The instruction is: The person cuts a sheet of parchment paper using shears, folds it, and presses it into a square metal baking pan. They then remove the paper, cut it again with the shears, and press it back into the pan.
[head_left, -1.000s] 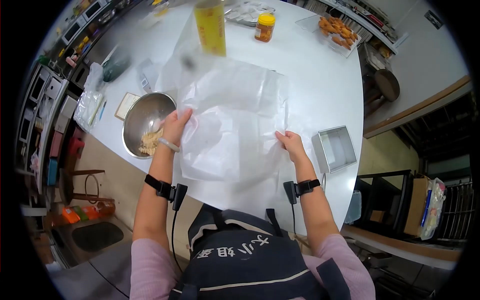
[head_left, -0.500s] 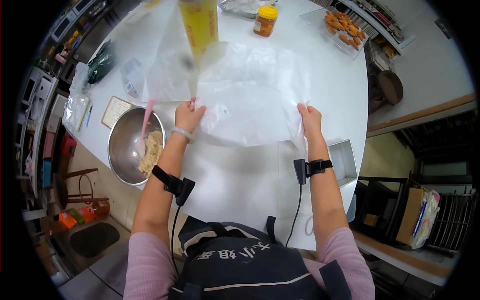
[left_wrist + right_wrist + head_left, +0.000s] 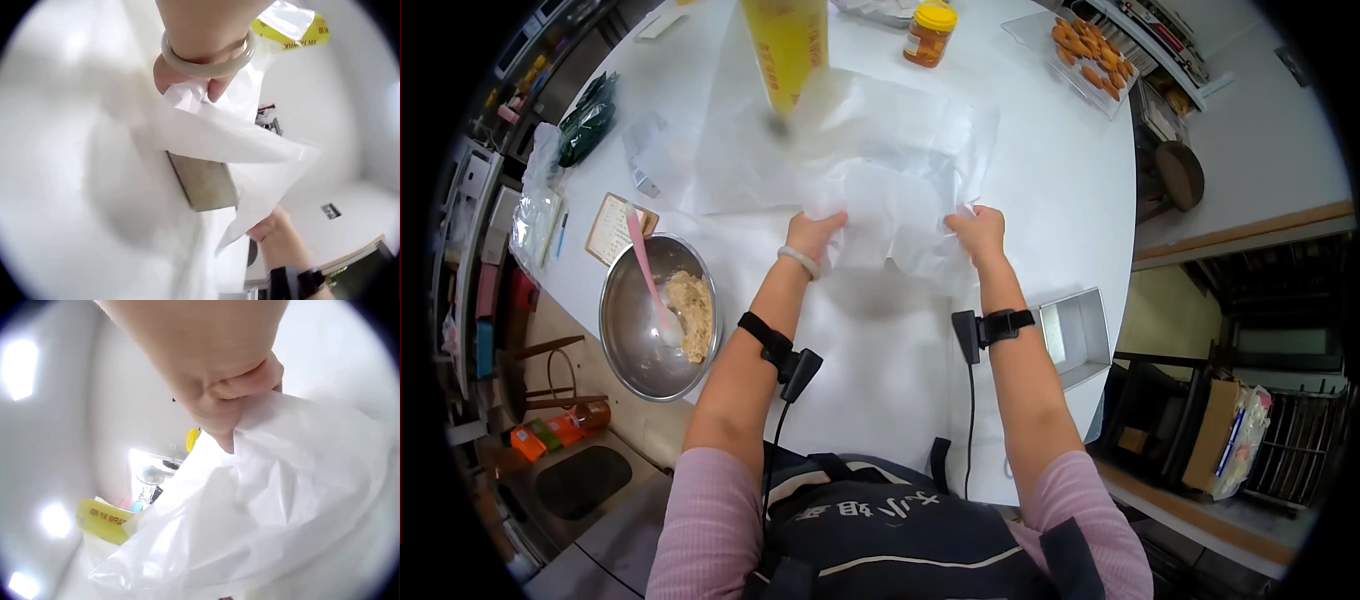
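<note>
A translucent plastic sheet [image 3: 895, 205] is stretched between both hands above the white table. At its near left edge the left hand [image 3: 808, 235] pinches it between thumb and fingers, and the bunched plastic shows under that hand in the left wrist view. The right hand [image 3: 983, 235] pinches the near right edge, thumb pointing inward. In the right wrist view the crumpled plastic [image 3: 269, 487] drapes down from the right hand [image 3: 250, 394]. A light ring-shaped bangle [image 3: 209, 65] circles the left wrist. The sheet's far part lies toward the yellow wrap roll [image 3: 785, 50].
A steel bowl [image 3: 625, 345] with a crumbly beige dough [image 3: 690, 315] and a pink-handled spatula [image 3: 643, 255] stands left. Near the right forearm is a rectangular metal tin [image 3: 1085, 335]. Further back are a yellow-lidded jar [image 3: 928, 38] and a tray of brown baked pieces [image 3: 1100, 65].
Both hands have moved closer together, still holding the sheet. First lowered toward the body, the sheet has swung away over the table, and its held edge is now narrower and folded.
</note>
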Tool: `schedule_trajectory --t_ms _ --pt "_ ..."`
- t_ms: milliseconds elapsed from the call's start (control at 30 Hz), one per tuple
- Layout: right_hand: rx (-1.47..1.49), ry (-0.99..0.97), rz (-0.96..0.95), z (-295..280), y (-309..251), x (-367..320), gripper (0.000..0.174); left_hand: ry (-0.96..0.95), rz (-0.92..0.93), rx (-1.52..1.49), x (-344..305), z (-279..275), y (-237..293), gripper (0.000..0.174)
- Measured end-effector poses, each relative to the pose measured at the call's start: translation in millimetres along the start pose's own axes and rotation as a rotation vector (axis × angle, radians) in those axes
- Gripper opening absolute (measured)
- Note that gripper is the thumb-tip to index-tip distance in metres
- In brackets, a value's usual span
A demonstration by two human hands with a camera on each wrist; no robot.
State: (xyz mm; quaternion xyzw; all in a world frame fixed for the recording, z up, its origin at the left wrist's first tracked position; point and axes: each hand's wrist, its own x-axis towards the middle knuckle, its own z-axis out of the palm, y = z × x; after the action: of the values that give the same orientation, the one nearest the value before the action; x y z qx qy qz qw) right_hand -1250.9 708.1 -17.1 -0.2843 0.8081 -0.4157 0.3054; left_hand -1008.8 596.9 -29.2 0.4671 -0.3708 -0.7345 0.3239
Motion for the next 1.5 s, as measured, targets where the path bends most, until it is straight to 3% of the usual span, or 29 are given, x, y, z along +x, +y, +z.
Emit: schedule_trajectory --t_ms 67,167,333,467,500,567,633,700,833,900,1067,1133,1233,1500 --pt "-0.203 0.143 -0.048 -1.3 9.3 -15.5 0.027 -0.033 -0.004 0.043 -13.7 -4.9 -1.7 0.032" --pt "-0.142 0.237 -0.125 -7.6 25.0 -75.9 0.029 -0.104 -0.016 0.060 -65.2 -19.2 -1.5 0.031" --pt "-0.062 0.261 0.005 -3.4 46.9 -192.7 0.039 -0.155 -0.116 0.004 -156.7 -55.7 -21.4 0.030" --pt "0.016 0.252 0.074 -2.1 61.8 -248.2 0.034 -0.169 -0.234 -0.029 -189.9 -82.3 -46.8 0.031" --pt "-0.009 0.228 0.012 -3.3 63.1 -255.0 0.029 -0.175 -0.265 -0.037 -192.0 -86.4 -53.6 0.031" --pt "-0.034 0.207 -0.052 -7.8 68.9 -265.3 0.025 -0.153 -0.239 0.010 -192.8 -92.3 -66.0 0.032" --pt "0.136 0.231 0.038 -20.8 85.0 -262.3 0.019 -0.126 -0.214 0.053 -196.4 -94.2 -69.7 0.032" --pt "0.191 0.192 0.090 -46.5 103.2 -256.2 0.018 0.039 -0.139 0.169 -201.9 -94.1 -72.2 0.025" --pt "0.457 0.154 0.220 -75.0 119.9 -247.1 0.021 0.059 -0.133 0.155 -194.6 -110.6 -83.4 0.019" --pt "0.399 0.142 0.229 -83.6 125.3 -241.8 0.021 0.121 -0.042 0.292 -189.4 -118.7 -88.5 0.018" --pt "0.325 0.100 0.271 -91.0 124.7 -248.2 0.025 -0.007 -0.075 0.235 -202.1 -115.4 -77.4 0.019" --pt "0.390 0.011 0.408 -94.1 132.6 -253.3 0.021 -0.054 -0.087 0.148 -214.5 -111.8 -70.1 0.019" --pt "0.341 -0.009 0.336 -91.1 133.2 -268.8 0.022 -0.072 -0.127 0.164 -220.2 -114.2 -68.9 0.018" --pt "0.399 0.072 0.285 -82.4 144.3 -274.7 0.021 0.063 0.004 0.320 -202.6 -119.7 -78.5 0.019"
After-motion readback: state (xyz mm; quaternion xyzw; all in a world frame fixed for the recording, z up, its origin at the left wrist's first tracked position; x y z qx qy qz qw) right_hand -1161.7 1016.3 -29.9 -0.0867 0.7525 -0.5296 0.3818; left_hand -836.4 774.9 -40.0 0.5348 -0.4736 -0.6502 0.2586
